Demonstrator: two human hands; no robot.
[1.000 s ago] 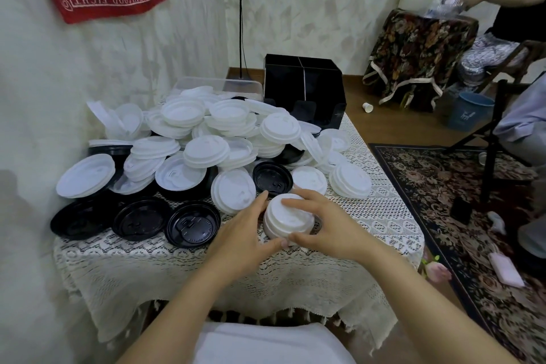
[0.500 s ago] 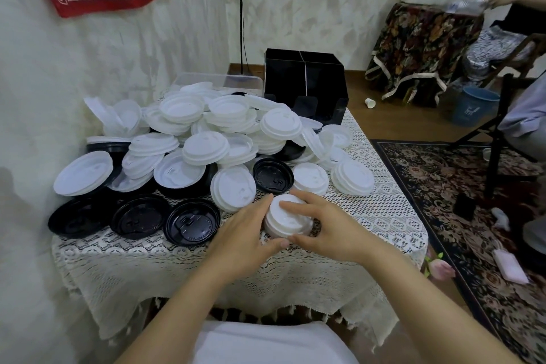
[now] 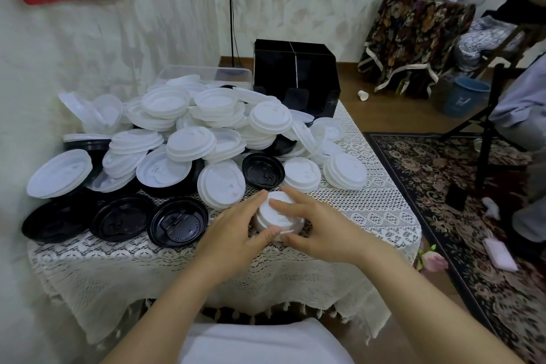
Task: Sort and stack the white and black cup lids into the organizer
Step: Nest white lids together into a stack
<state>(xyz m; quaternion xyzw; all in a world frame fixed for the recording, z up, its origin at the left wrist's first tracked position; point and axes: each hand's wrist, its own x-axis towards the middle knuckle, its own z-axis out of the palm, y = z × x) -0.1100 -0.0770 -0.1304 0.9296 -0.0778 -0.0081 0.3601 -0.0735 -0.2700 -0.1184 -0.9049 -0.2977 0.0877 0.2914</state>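
Stack of white plastic cup lids (image 3: 282, 220), short, standing on the lace-covered desk (image 3: 375, 216) near its front edge, a little right of the middle. Clasped from both sides: left hand (image 3: 233, 227) against the left flank, grip curled round the stack, thumb at the near rim; right hand (image 3: 320, 232) coming from the right, grip clamped on the same stack, fingers (image 3: 291, 202) laid across the top lid, thumb on the near rim.

Just behind, toward the back edge, one upturned black plastic lid (image 3: 263, 170) among loose white ones. Farther back and leftward, a big jumbled heap of white plastic lids (image 3: 192, 130), spreading to the left edge. Along the front left, a row of upturned black plastic lids (image 3: 177, 224), side by side.

At the back right corner, the black box-shaped organizer (image 3: 295, 74) with upright dividers. Beside it, on the back edge, a clear plastic tub (image 3: 204, 72), partly hidden behind the heap.
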